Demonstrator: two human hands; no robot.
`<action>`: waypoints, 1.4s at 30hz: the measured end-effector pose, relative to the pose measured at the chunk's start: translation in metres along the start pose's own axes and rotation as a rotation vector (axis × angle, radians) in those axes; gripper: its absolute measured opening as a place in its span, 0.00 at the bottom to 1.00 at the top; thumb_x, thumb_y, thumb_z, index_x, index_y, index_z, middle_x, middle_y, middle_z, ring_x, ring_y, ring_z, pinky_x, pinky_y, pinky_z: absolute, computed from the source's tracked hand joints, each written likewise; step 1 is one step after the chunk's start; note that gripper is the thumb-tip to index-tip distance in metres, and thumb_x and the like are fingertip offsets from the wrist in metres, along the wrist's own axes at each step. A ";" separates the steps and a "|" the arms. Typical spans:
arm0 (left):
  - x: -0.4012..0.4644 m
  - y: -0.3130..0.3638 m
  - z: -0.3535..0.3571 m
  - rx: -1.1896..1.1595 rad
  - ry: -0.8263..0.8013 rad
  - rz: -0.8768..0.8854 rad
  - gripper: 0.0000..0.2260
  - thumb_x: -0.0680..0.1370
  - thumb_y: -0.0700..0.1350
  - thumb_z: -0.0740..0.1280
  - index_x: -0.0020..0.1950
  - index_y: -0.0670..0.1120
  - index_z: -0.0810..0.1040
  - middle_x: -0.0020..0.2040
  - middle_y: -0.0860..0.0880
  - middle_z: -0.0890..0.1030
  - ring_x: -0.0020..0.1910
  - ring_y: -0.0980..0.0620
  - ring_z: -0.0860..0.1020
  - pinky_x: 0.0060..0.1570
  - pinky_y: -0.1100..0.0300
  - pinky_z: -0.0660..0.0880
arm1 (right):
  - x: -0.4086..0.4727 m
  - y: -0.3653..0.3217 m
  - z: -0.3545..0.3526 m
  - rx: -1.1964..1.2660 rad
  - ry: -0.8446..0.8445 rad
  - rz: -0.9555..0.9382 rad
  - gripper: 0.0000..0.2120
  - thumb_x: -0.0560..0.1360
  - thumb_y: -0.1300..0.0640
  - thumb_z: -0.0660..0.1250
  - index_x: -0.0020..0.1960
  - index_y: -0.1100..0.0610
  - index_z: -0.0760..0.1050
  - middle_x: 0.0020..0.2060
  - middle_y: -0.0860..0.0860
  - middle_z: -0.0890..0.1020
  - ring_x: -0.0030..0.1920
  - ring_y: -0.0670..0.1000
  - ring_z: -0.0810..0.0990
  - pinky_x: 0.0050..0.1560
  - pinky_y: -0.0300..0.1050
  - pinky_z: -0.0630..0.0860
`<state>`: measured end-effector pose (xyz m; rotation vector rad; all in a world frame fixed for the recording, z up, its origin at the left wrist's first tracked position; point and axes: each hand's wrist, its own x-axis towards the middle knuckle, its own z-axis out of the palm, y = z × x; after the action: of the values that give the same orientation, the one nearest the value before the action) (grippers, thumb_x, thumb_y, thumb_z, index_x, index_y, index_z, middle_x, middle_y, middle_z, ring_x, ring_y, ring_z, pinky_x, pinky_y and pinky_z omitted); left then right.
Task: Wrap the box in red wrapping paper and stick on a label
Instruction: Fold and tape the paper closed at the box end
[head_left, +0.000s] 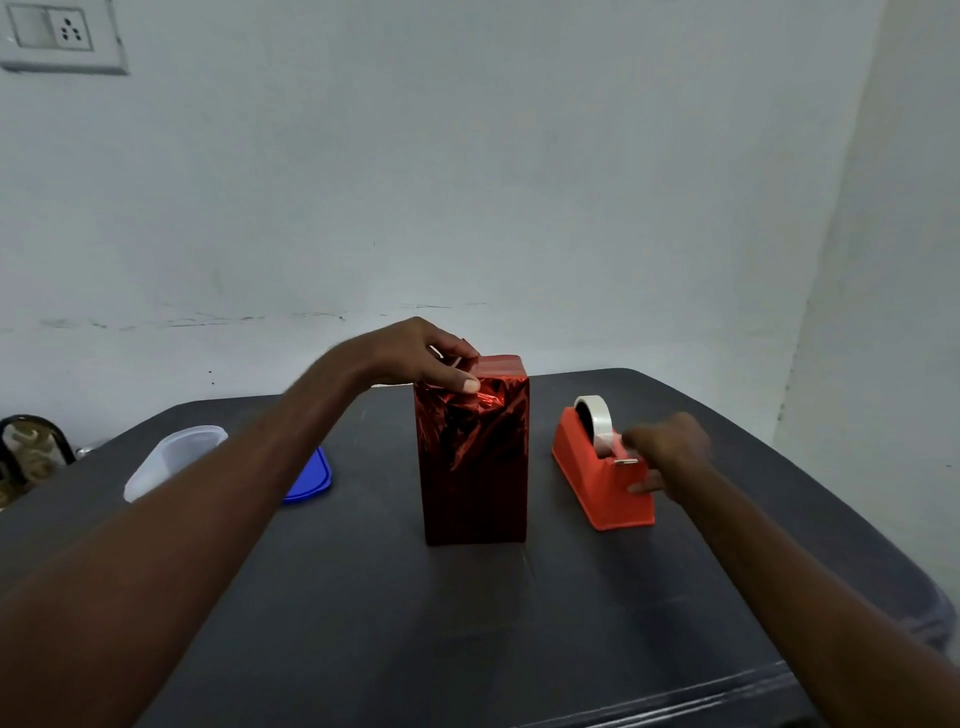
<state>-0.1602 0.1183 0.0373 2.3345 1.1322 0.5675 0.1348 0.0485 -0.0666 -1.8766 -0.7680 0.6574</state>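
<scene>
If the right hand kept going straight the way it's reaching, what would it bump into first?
The right hand reaches forward and left, already at the red tape dispenser. It would likely meet the end of the tape by the cutter first, then the tape roll. The hand is blurred, so contact is unclear.

- One head-worn wide-angle view, looking forward and down across the dark table (519, 623) from its near edge.
- It faces the far wall (467, 182), close over both forearms.
</scene>
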 end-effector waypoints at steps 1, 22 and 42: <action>0.001 0.000 0.001 0.000 -0.003 -0.004 0.19 0.72 0.49 0.77 0.62 0.51 0.83 0.57 0.51 0.82 0.47 0.61 0.78 0.40 0.80 0.71 | -0.002 -0.001 0.000 0.035 0.024 -0.010 0.13 0.68 0.64 0.75 0.48 0.69 0.77 0.43 0.64 0.78 0.37 0.68 0.83 0.32 0.64 0.82; -0.003 0.006 0.002 0.007 -0.009 -0.018 0.18 0.72 0.49 0.77 0.61 0.55 0.83 0.53 0.57 0.82 0.45 0.67 0.79 0.37 0.80 0.70 | -0.023 0.078 0.021 0.195 0.289 -0.163 0.08 0.77 0.55 0.71 0.39 0.55 0.83 0.32 0.49 0.81 0.32 0.46 0.77 0.30 0.40 0.69; 0.001 0.000 0.006 -0.029 -0.012 -0.013 0.20 0.71 0.49 0.77 0.63 0.54 0.82 0.60 0.53 0.82 0.57 0.55 0.80 0.41 0.79 0.72 | -0.036 0.074 0.037 0.575 0.173 -0.169 0.06 0.76 0.63 0.71 0.41 0.63 0.82 0.30 0.54 0.79 0.25 0.47 0.73 0.29 0.41 0.73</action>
<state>-0.1564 0.1174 0.0322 2.3011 1.1252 0.5612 0.1009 0.0186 -0.1446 -1.3074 -0.5435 0.5294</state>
